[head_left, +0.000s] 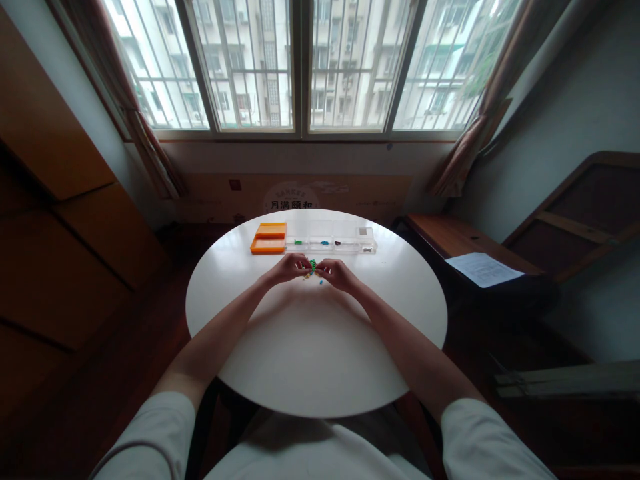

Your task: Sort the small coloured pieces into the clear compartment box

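Over the far half of the round white table, my left hand [293, 267] and my right hand [336, 273] nearly meet, fingers curled into pinches. Between the fingertips is a small cluster of green pieces [313, 265], too tiny to name. Whatever either hand pinches is hidden by the fingers. Yellowish bits [307, 276] and a blue piece [321, 282] lie on the table just below the fingertips. Beyond the hands stands a row of clear compartments [330, 248], with a green piece [299, 242], blue pieces [325, 243] and dark pieces [337, 243] in separate sections.
An orange open box [269, 245] adjoins the left end of the clear row. The white table [310, 360] has a rounded edge all round. To the right, a paper sheet [483, 269] lies on a wooden surface [430, 230]. A printed cardboard panel [215, 193] stands below the window.
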### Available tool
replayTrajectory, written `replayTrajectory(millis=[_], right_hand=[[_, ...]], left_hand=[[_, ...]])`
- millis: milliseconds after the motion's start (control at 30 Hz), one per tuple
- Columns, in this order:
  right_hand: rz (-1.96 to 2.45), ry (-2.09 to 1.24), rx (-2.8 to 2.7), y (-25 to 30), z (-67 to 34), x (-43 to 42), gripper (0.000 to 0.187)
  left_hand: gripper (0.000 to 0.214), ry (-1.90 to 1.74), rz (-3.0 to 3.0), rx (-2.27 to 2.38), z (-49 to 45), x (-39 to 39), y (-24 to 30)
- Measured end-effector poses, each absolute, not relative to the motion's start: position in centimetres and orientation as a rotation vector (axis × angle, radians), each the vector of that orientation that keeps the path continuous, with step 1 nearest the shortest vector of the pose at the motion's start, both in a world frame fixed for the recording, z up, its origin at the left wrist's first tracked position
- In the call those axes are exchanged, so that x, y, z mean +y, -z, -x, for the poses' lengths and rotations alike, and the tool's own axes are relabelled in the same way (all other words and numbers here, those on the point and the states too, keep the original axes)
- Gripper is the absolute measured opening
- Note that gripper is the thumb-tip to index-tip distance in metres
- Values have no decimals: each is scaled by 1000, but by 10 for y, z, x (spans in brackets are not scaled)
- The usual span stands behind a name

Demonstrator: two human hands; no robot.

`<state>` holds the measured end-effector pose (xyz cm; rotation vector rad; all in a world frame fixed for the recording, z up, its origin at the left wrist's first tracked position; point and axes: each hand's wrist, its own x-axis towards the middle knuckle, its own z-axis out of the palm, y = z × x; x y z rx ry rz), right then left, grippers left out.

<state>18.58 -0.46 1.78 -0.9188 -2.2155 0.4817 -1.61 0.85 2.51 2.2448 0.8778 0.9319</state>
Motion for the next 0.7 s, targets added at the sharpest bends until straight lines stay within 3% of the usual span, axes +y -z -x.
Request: replayTrajectory(millis=[700], right_hand=[[869,-449,-2249,-16,-185,-5,23]], left_hand=[[27,-929,-2277,853,17,13,-20]])
